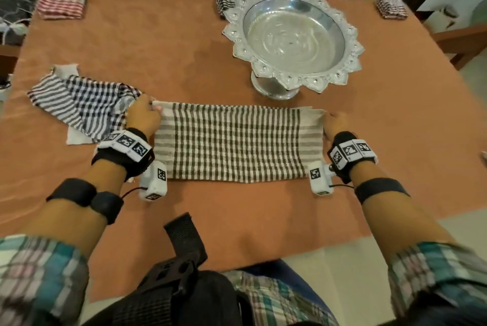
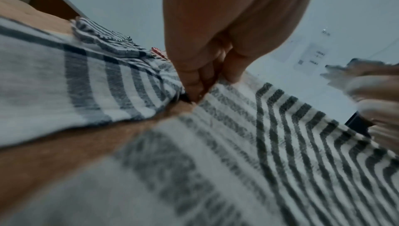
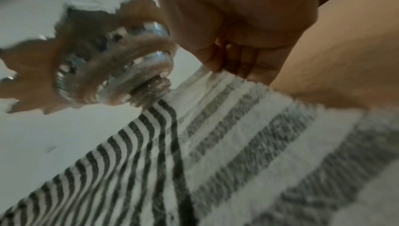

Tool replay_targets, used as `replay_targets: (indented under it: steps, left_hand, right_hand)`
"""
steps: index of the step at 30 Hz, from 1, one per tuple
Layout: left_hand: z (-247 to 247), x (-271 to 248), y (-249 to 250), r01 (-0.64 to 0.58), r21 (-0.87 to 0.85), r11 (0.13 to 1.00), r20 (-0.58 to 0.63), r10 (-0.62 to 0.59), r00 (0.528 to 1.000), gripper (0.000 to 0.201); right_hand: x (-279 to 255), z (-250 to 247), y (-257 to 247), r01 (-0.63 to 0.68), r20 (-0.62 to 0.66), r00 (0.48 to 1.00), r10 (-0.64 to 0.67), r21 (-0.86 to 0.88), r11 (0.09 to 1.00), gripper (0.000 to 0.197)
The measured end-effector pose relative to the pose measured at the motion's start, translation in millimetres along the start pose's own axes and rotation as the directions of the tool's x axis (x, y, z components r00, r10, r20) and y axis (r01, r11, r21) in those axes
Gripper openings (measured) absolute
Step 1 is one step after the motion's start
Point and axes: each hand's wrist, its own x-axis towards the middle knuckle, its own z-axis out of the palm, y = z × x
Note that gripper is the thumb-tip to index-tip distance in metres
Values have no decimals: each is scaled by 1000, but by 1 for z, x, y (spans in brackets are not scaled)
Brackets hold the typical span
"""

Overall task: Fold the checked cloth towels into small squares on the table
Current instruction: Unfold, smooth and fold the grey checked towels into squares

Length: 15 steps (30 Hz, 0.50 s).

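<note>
A brown-and-white checked towel (image 1: pixel 237 142) lies flat, folded to a wide strip, on the orange table cover (image 1: pixel 158 43). My left hand (image 1: pixel 143 117) pinches its far left corner, and the left wrist view shows the fingers (image 2: pixel 200 79) curled on the towel's edge (image 2: pixel 270 127). At the far right corner my right hand (image 1: pixel 336 125) pinches the same towel; its fingers (image 3: pixel 233 59) close on the cloth (image 3: pixel 248 135). A blue-and-white checked towel (image 1: pixel 84 104) lies crumpled to the left, beside my left hand.
A silver pedestal bowl (image 1: pixel 292 35) with a scalloped rim stands just behind the towel, right of centre. Folded towel stacks sit at the back left (image 1: pixel 60 1), behind the bowl (image 1: pixel 225 1) and at the back right (image 1: pixel 391 6). The table's near edge runs below my forearms.
</note>
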Motion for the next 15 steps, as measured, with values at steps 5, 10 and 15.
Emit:
replay_targets:
  steps: [5, 10, 15]
  left_hand:
    - [10, 32, -1, 61, 166, 984, 2, -62, 998, 24]
    - [18, 33, 3, 101, 311, 945, -52, -89, 995, 39]
    - [28, 9, 16, 33, 368, 929, -76, -5, 997, 44]
  right_hand:
    - [27, 16, -13, 100, -32, 993, -116, -321, 942, 31]
    - [41, 16, -20, 66, 12, 998, -67, -378, 923, 31]
    - [35, 9, -30, 51, 71, 997, -18, -498, 865, 32]
